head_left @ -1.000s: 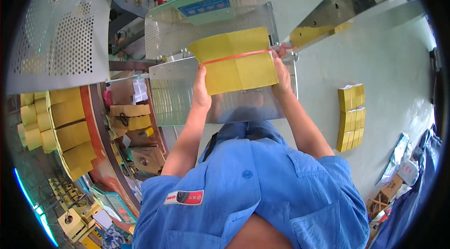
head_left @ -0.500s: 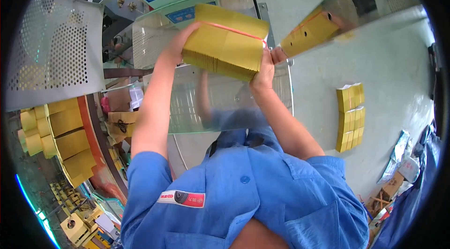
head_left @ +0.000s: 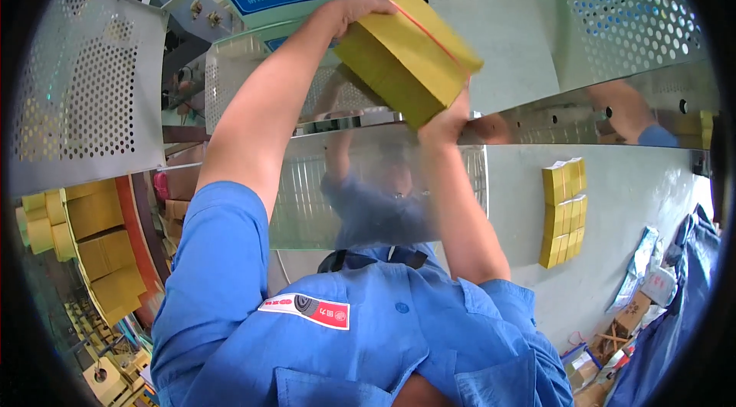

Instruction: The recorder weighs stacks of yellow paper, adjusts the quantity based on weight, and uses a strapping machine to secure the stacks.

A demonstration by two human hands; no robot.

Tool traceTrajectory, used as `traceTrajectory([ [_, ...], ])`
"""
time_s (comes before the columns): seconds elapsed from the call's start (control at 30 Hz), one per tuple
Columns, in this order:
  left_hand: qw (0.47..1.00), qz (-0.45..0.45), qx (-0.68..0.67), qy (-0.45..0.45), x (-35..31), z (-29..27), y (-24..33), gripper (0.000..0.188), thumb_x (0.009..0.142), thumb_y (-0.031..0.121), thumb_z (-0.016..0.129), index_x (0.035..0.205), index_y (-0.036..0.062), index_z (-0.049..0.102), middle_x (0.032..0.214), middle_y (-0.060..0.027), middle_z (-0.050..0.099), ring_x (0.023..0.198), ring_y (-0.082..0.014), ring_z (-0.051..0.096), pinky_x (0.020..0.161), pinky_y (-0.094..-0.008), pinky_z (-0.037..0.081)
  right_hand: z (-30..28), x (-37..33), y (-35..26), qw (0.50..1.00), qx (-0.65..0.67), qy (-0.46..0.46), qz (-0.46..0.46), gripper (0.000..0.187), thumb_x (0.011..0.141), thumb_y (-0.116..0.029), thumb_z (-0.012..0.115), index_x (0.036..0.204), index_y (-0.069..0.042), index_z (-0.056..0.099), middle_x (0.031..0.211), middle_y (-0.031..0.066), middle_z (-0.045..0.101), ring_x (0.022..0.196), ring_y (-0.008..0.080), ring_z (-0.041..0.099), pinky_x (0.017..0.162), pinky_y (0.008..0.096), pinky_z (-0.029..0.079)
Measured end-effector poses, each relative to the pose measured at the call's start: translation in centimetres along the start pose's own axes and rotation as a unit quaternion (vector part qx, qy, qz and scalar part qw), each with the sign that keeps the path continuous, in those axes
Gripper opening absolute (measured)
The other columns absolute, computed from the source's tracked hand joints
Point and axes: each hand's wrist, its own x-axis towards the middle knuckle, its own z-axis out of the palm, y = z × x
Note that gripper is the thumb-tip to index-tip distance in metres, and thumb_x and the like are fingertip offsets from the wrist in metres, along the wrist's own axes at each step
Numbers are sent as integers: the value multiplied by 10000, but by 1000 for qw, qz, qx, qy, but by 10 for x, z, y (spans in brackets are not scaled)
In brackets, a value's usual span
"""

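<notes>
I hold a thick bundle of yellow folded paper sheets (head_left: 418,54) up over the machine, tilted, with a thin red band around it. My left hand (head_left: 362,12) grips its upper left end, fingers wrapped over the edge. At the lower right end, my right hand (head_left: 447,122) is closed on the bundle, partly hidden behind it. Below the bundle is a shiny metal plate (head_left: 376,177) of the machine, which mirrors my arms and blue shirt.
A perforated metal guard (head_left: 613,4) with a shiny edge reaches in from the right, close by my right hand. Another perforated panel (head_left: 77,93) stands left. Banded yellow stacks (head_left: 563,211) sit on the floor at right; more yellow stacks (head_left: 100,246) lie at left.
The bundle has turned clockwise and shifted up and right, both hands still on it. My left hand has moved up and right. The right-hand guard now appears lower and more level.
</notes>
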Motion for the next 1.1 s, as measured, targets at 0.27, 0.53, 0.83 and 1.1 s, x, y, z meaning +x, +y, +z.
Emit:
traceTrajectory([
  [0.27, 984, 172, -15, 49, -104, 18, -18, 490, 874, 324, 632, 1280, 53, 588, 1221, -72, 639, 1113, -171, 606, 933, -323, 464, 35, -17, -43, 969, -239, 10, -67, 409, 999, -250, 404, 1233, 54, 544, 1337, 106, 495, 1184, 197, 521, 996, 327, 425],
  [0.53, 924, 254, -131, 253, -265, 89, -226, 613, 921, 176, 524, 1483, 35, 323, 1395, -142, 476, 1245, -246, 510, 1038, -381, 416, 20, -147, -60, 903, -400, -123, 97, 489, 1014, -219, 403, 1410, 68, 414, 1439, 149, 450, 1339, 229, 410, 1114, 334, 302],
  [0.83, 842, 196, -434, 253, -280, 116, -327, 391, 1016, 180, 426, 1355, -12, 464, 1276, -126, 564, 1187, -211, 537, 1024, -358, 413, -49, -170, -37, 872, -419, -125, 220, 370, 1018, -161, 450, 1304, 49, 556, 1225, 98, 626, 1141, 168, 556, 1008, 294, 409],
  [1.1, 778, 203, -438, 402, -253, 107, -357, 413, 1026, 357, 480, 1218, 13, 603, 1116, -46, 639, 1008, -129, 600, 869, -298, 482, -66, -148, -50, 888, -403, -89, 205, 362, 1024, -206, 462, 1276, 26, 580, 1207, 91, 631, 1138, 158, 564, 995, 298, 427],
])
